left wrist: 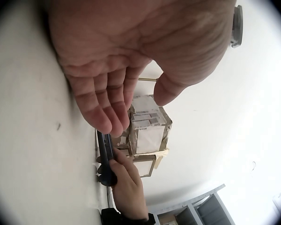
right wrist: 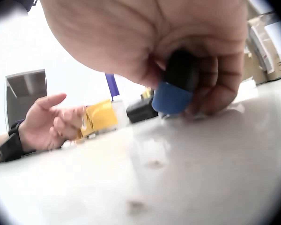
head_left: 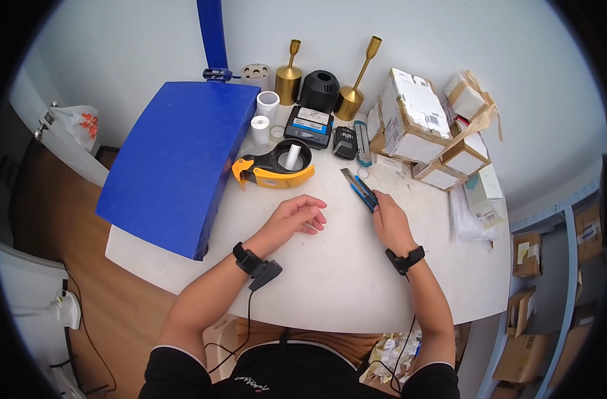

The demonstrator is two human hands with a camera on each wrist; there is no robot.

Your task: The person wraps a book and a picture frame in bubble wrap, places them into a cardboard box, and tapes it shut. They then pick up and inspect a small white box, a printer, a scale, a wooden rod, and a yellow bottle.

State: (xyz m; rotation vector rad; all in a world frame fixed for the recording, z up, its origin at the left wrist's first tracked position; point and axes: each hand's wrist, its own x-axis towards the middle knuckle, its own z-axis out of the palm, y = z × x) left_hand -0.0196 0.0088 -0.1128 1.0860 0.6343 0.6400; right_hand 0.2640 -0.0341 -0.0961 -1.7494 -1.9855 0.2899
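Observation:
The right hand (head_left: 392,223) grips a black and blue utility knife (head_left: 360,191) over the right-centre of the white table, its tip pointing up and to the left. In the right wrist view the fingers (right wrist: 220,79) curl round the knife, whose blue end (right wrist: 172,98) faces the camera. The left hand (head_left: 289,223) holds nothing; its fingers are relaxed and slightly bent, left of the knife and below the yellow and black tape dispenser (head_left: 277,174). In the left wrist view its palm (left wrist: 131,42) shows, with the knife (left wrist: 106,159) beyond the fingertips.
A large blue panel (head_left: 177,159) covers the table's left side. White rolls (head_left: 260,130), a black scale (head_left: 308,128), gold candle holders (head_left: 349,103) and a black device (head_left: 345,143) line the back. Taped boxes (head_left: 416,120) stack at back right, beside a plastic bag (head_left: 469,216).

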